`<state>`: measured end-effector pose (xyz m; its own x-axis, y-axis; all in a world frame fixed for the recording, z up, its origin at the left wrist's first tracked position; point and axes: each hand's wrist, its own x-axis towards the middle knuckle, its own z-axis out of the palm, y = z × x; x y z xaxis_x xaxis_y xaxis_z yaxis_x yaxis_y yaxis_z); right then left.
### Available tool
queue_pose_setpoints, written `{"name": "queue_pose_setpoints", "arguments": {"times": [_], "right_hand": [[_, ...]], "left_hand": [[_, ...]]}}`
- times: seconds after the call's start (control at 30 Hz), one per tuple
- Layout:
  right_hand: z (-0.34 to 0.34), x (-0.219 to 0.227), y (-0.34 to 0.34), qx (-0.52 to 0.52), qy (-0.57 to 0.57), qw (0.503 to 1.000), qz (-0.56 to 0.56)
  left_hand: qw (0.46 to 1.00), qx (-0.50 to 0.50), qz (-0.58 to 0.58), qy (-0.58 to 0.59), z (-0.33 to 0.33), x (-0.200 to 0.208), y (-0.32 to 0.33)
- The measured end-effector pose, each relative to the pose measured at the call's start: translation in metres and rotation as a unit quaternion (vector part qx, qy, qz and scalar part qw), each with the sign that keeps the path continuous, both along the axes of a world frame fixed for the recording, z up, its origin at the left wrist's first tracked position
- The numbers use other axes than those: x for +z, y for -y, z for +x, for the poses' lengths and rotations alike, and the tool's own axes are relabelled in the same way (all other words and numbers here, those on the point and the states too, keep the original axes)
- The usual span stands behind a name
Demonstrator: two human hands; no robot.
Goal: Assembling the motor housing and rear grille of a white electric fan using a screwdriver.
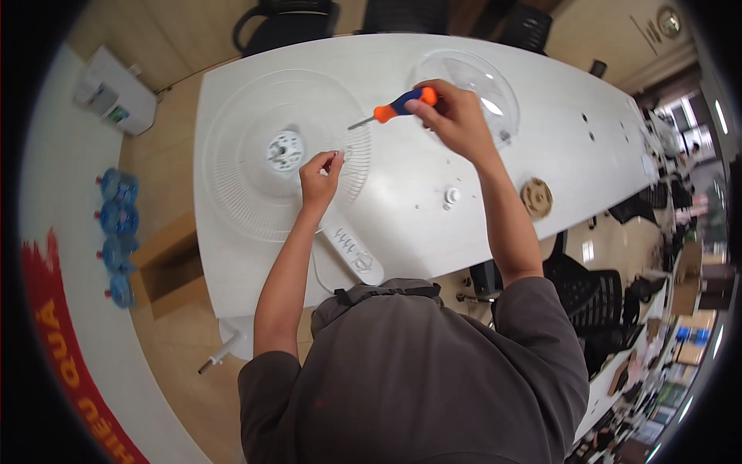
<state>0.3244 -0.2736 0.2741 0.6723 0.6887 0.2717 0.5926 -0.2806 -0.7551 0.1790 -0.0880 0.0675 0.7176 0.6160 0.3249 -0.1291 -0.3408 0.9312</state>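
Observation:
My right hand (456, 120) grips a screwdriver (402, 104) with an orange and blue handle, raised over the table. Its metal shaft points left and slightly down, apart from the other parts. The fingertips of my left hand (318, 184) are pinched together above the near right rim of a clear ribbed fan grille (224, 170); what they hold is too small to make out. At the grille's centre sits a white slotted hub (286, 151). Below my left hand, a white control panel (352, 251) with a row of buttons lies toward my body.
A transparent fan blade (456, 68) rests behind my right hand. Right of centre are a white cap (451, 196), scattered small parts and a tan round piece (536, 197). Chairs surround the white table (402, 185). Blue water bottles (118, 219) and an open cardboard box (170, 267) stand left.

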Motion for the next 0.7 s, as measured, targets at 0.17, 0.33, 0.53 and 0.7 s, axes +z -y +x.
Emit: {"name": "queue_pose_setpoints", "arguments": {"times": [0.17,0.33,0.53,0.7], "right_hand": [[0.016,-0.013,0.147,-0.191,-0.133,0.959,0.162],[-0.018,-0.085,0.277,-0.349,-0.207,0.907,0.111],[-0.081,-0.142,0.335,-0.438,-0.317,0.835,0.104],[-0.091,-0.156,0.328,-0.458,-0.337,0.812,0.129]], "left_hand": [[0.977,-0.177,0.110,-0.051,0.033,-0.023,0.106],[0.885,-0.276,0.156,-0.342,0.049,-0.102,0.178],[0.847,-0.201,0.186,-0.456,0.054,-0.129,0.194],[0.898,-0.192,0.143,-0.370,0.042,-0.102,0.180]]}}
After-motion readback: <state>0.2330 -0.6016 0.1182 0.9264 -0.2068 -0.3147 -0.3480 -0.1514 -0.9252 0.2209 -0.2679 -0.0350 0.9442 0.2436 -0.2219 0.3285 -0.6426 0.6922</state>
